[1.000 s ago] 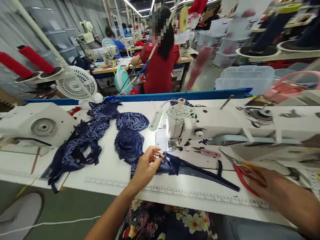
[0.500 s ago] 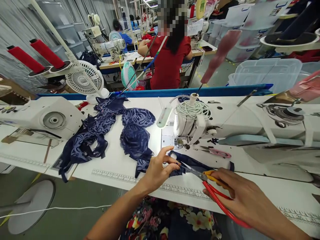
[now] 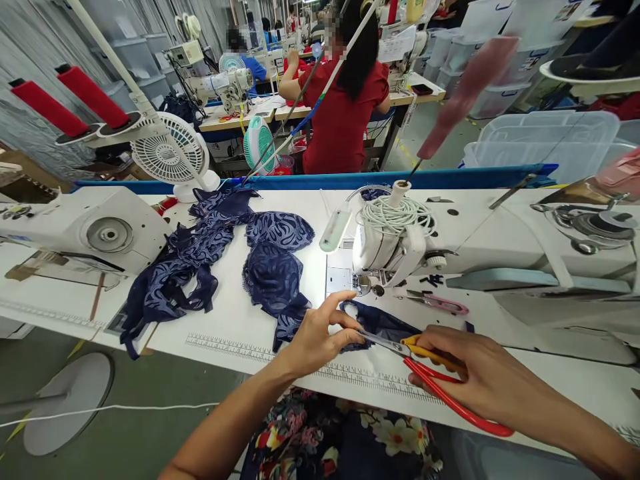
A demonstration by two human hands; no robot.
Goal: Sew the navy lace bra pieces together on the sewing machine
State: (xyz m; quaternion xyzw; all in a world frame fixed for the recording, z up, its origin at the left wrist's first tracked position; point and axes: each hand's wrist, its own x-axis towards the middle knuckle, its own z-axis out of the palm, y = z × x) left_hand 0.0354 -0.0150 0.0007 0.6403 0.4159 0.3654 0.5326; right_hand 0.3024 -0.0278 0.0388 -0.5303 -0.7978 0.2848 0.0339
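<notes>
My right hand (image 3: 465,373) is wrapped round scissors (image 3: 450,400) with one red and one orange handle. Their blades point left and reach the fingertips of my left hand (image 3: 320,337). That hand is pinched at thumb and fingers over a dark blue fabric piece (image 3: 383,323); what lies between the fingertips is too small to make out. Just behind is the needle area of a white sewing machine (image 3: 380,250). Left of it lie a navy lace cup piece (image 3: 273,277) and a heap of patterned navy lace fabric (image 3: 175,287).
Pink-handled snips (image 3: 440,304) lie right of the needle area. At left are another sewing machine (image 3: 107,230), a white fan (image 3: 170,150) and red thread cones (image 3: 93,97). A person in red (image 3: 337,113) sits beyond the blue table edge.
The scissor blades look closer together. The view has shifted slightly, and the person in red has raised a hand. My left hand keeps its pinch.
</notes>
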